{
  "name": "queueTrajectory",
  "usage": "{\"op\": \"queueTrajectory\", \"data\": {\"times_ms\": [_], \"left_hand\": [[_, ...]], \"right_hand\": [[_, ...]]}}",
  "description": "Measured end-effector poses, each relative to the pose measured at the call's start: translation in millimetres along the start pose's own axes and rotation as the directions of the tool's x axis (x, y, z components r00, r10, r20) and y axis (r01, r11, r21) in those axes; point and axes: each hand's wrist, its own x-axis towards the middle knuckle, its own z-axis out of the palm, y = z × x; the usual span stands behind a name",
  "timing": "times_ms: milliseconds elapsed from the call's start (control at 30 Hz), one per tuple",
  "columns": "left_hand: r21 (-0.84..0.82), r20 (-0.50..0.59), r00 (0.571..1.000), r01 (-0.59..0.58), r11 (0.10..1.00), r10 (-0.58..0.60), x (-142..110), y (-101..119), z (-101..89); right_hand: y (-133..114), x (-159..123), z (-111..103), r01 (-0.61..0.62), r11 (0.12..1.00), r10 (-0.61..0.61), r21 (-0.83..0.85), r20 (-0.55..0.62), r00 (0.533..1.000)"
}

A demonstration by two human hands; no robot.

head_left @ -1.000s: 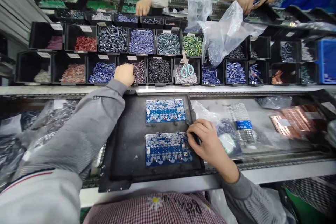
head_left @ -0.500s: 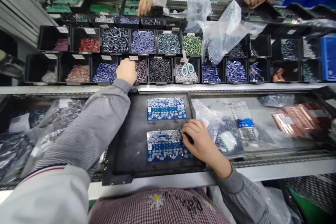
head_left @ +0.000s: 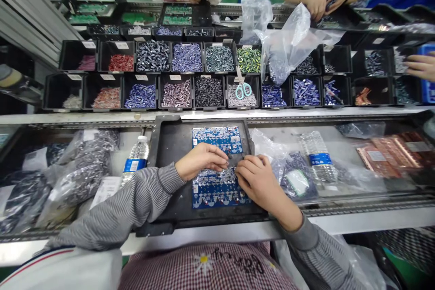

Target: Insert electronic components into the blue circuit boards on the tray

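Two blue circuit boards lie on a black tray [head_left: 170,145] in front of me, a far board [head_left: 217,138] and a near board [head_left: 217,188]. My left hand [head_left: 200,159] hovers between them with its fingers pinched together on something too small to name. My right hand [head_left: 256,180] rests on the near board's right edge, fingers curled and meeting the left fingertips over a small part. Behind the tray stand two rows of black bins [head_left: 176,93] filled with small electronic components.
Scissors [head_left: 242,87] lie on one bin. Water bottles stand left [head_left: 136,156] and lie right [head_left: 314,154] of the tray. Plastic bags of parts [head_left: 81,167] flank it; a big clear bag [head_left: 288,45] rises behind. Other people's hands [head_left: 419,65] work at the far side and the right.
My left hand has come back from the component bin to the boards and now meets my right fingertips. The view shifted, showing a bottle at left. Another person's hand appeared at right.
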Motion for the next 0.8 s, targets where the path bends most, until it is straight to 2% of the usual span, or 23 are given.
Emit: {"op": "queueTrajectory", "data": {"times_ms": [67, 200, 267, 333, 367, 400, 433, 467, 500, 533, 567, 633, 733, 800], "left_hand": [[-0.049, 0.005, 0.999, 0.037, 0.998, -0.036, 1, -5, -2.1], [-0.045, 0.07, 0.995, 0.076, 0.996, -0.073, 0, -14, 0.1], [0.043, 0.146, 0.986, 0.072, 0.996, -0.078, 1, -10, 1.8], [0.281, 0.143, 0.99, -0.055, 0.958, 0.015, 9, 4, -1.3], [0.451, 0.091, 0.987, -0.161, 0.878, 0.133, 16, 16, -5.6], [0.632, 0.036, 0.955, -0.249, 0.734, 0.293, 26, 29, -11.6], [0.794, -0.002, 0.88, -0.287, 0.536, 0.474, 38, 45, -19.0], [0.908, 0.0, 0.789, -0.257, 0.33, 0.615, 52, 60, -27.0], [0.968, 0.036, 0.725, -0.195, 0.155, 0.688, 66, 75, -35.0], [0.992, 0.071, 0.689, -0.125, 0.022, 0.721, 79, 89, -42.2], [0.996, 0.091, 0.678, -0.059, -0.069, 0.73, 92, 100, -48.0], [0.989, 0.065, 0.669, 0.057, -0.139, 0.74, 112, 114, -54.7], [0.985, -0.035, 0.626, 0.155, -0.08, 0.779, 125, 120, -56.2], [0.988, -0.079, 0.604, 0.155, -0.02, 0.793, 127, 119, -57.0]], "right_hand": [[-1, -1, -1, 0.011, 1.0, -0.011, 0.013, -0.025, 1.0], [-5, 2, -6, -0.063, 0.992, 0.084, 0.114, -0.188, 0.979], [-8, 7, -10, -0.061, 0.987, 0.095, 0.145, -0.237, 0.967], [-9, 12, -14, -0.052, 0.984, 0.097, 0.172, -0.263, 0.96], [-8, 14, -15, -0.058, 0.98, 0.111, 0.188, -0.28, 0.954], [-7, 16, -16, -0.07, 0.977, 0.129, 0.203, -0.295, 0.947], [-5, 18, -16, -0.081, 0.973, 0.146, 0.217, -0.303, 0.942], [-4, 19, -15, -0.09, 0.969, 0.159, 0.228, -0.304, 0.939], [-1, 20, -14, -0.097, 0.967, 0.167, 0.237, -0.297, 0.94], [1, 20, -13, -0.105, 0.964, 0.175, 0.245, -0.286, 0.942], [3, 20, -11, -0.113, 0.961, 0.183, 0.252, -0.276, 0.944], [9, 18, -9, -0.134, 0.955, 0.208, 0.264, -0.276, 0.939], [15, 12, -8, -0.156, 0.95, 0.234, 0.27, -0.288, 0.928], [17, 7, -9, -0.153, 0.95, 0.228, 0.273, -0.268, 0.936]]}}
